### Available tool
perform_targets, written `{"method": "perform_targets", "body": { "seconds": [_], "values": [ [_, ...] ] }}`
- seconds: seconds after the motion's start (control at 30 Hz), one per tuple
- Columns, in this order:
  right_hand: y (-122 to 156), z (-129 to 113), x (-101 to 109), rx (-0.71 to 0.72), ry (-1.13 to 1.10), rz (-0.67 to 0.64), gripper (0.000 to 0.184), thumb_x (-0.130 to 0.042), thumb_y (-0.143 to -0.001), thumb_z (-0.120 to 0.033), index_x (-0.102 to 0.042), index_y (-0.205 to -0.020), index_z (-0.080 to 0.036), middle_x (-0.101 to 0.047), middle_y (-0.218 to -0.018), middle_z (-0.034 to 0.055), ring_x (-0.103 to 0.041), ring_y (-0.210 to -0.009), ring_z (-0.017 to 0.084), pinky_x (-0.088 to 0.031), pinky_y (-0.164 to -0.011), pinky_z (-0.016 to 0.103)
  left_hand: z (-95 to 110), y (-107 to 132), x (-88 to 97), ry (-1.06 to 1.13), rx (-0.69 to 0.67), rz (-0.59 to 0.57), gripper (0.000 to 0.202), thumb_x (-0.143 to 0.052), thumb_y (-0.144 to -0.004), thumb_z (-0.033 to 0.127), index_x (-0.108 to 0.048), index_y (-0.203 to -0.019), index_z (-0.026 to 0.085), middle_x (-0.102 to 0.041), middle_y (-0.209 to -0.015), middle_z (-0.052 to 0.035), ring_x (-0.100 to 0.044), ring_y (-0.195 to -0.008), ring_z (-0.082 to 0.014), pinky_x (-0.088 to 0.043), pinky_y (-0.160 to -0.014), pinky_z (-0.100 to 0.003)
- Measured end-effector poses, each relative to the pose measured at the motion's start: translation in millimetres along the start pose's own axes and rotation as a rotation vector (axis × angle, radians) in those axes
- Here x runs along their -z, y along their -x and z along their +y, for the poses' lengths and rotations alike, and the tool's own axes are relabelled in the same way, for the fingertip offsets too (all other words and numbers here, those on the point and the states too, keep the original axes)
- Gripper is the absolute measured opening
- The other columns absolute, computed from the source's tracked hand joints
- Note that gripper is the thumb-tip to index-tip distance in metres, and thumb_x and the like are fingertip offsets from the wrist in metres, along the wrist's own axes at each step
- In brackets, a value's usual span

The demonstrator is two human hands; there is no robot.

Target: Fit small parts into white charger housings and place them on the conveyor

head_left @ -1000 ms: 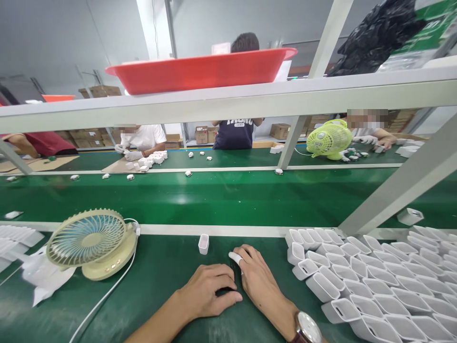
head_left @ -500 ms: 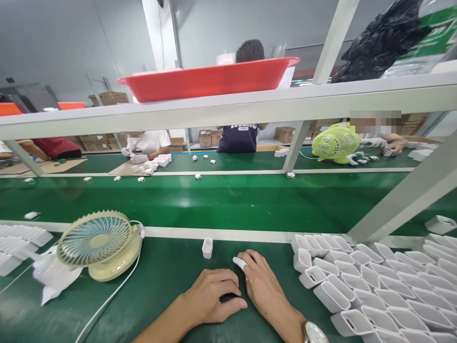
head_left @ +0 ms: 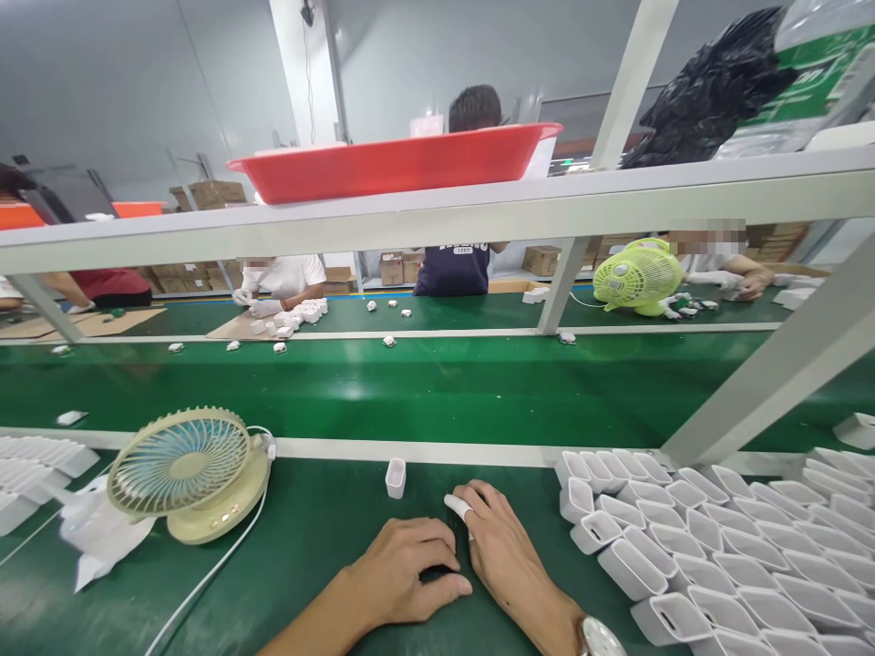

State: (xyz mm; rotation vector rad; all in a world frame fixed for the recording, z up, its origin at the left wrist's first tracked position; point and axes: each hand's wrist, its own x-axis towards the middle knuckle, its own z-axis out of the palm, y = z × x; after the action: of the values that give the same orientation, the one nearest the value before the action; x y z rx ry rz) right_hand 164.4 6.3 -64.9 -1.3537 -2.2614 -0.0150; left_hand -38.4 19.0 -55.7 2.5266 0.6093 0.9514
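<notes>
My left hand (head_left: 415, 565) rests on the green work surface (head_left: 307, 583), its fingers loosely curved and the thumb held apart from them, with nothing visible between. Close beside it lies my right hand (head_left: 496, 547), fingers stretched forward over the surface and holding nothing that I can see. A white cover sits on one finger of the right hand, and a watch (head_left: 600, 636) is on that wrist. Just beyond both hands a single white open-topped plastic housing (head_left: 396, 479) stands upright, touched by neither. Many similar white housings (head_left: 635, 565) stand packed together to the right.
A cream desk fan (head_left: 188, 469) with a trailing cable stands left, by a crumpled white bag (head_left: 96, 538). Beyond runs a green conveyor belt (head_left: 437, 392) carrying small white parts. Above is a shelf (head_left: 383, 219) with a red tray (head_left: 410, 164). Co-workers sit across the belt.
The small parts on the belt have shifted slightly to the right. My hands keep almost the same place and pose, and the camera view has tilted a little.
</notes>
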Motion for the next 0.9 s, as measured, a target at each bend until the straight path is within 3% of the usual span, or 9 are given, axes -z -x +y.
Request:
{"method": "perform_targets", "body": {
  "seconds": [0.73,0.9],
  "values": [
    [0.3,0.3,-2.2,0.026,0.051,0.03,0.055,-0.044,-0.08,0.007,-0.068,-0.124,-0.018,-0.071,-0.122,0.0108,-0.058,-0.119,0.027,-0.052,-0.104,0.047,-1.5,1.2,-3.2,-0.03,-0.042,0.021,0.024,-0.066,-0.097,0.039,-0.073,-0.085,0.018,-0.075,-0.09,-0.0067,-0.072,-0.081,-0.0167,-0.058,-0.073,-0.023],
    [0.6,0.0,-3.5,0.004,0.054,0.019,0.055,-0.043,-0.081,0.006,-0.068,-0.123,-0.019,-0.072,-0.121,0.0103,-0.059,-0.119,0.027,-0.052,-0.103,0.048,-1.8,4.2,-3.2,-0.095,-0.037,-0.012,0.036,-0.074,-0.087,0.055,-0.071,-0.091,0.019,-0.073,-0.094,-0.0069,-0.072,-0.081,-0.018,-0.056,-0.069,-0.024]
  ]
}}
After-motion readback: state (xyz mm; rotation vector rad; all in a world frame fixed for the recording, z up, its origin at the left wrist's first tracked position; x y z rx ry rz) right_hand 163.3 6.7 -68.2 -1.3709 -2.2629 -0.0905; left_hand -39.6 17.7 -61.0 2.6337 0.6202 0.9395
